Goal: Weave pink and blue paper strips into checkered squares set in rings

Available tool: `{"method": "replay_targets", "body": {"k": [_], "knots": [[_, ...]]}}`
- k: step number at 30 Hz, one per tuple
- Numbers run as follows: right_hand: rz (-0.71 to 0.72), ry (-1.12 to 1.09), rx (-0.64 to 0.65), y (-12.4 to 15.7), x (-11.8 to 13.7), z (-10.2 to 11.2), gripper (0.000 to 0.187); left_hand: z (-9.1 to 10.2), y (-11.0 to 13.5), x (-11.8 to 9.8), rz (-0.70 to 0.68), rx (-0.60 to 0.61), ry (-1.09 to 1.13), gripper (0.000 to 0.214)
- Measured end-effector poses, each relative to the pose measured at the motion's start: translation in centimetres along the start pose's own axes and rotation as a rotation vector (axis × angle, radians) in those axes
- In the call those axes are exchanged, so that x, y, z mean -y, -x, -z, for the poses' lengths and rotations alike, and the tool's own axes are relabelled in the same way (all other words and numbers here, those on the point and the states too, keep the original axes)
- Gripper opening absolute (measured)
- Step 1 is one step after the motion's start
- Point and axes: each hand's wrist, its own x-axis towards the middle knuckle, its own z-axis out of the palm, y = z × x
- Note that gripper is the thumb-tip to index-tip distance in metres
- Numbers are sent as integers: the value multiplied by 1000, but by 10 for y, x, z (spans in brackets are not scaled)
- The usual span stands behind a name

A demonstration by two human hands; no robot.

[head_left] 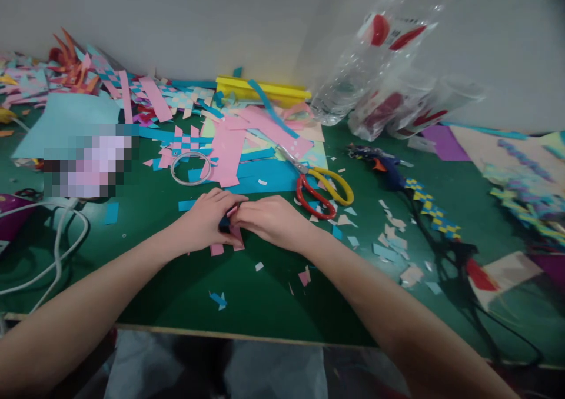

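My left hand (209, 219) is closed around a small dark object (225, 223), whose kind I cannot make out. A narrow pink paper strip (232, 210) shows at its top, pinched by the fingers of my right hand (273, 221). Both hands meet just above the green table, and their fingers hide most of what they hold. Pink paper pieces (217, 249) stick out below my left hand. Behind the hands lies a roll of tape (190, 182). Scissors (325, 203) with red and yellow handles rest beyond my right hand, over blue paper (269, 178).
Paper scraps (391, 240) litter the green table (273, 305). A blurred-out device (95, 166) with a white cable (57, 252) sits left. Plastic cups in clear wrapping (388, 102) and a yellow tray (265, 92) stand by the wall. A glue gun (391, 172) lies right.
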Motion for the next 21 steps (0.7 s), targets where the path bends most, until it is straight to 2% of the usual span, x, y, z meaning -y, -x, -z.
{"method": "replay_targets", "body": {"k": [13, 21], "knots": [[-15, -10, -24, 0, -2, -1, 19, 1, 0, -1, -23, 2, -3, 70], [14, 14, -21, 1, -2, 1, 20, -2, 0, 4, -29, -21, 2, 76]]}}
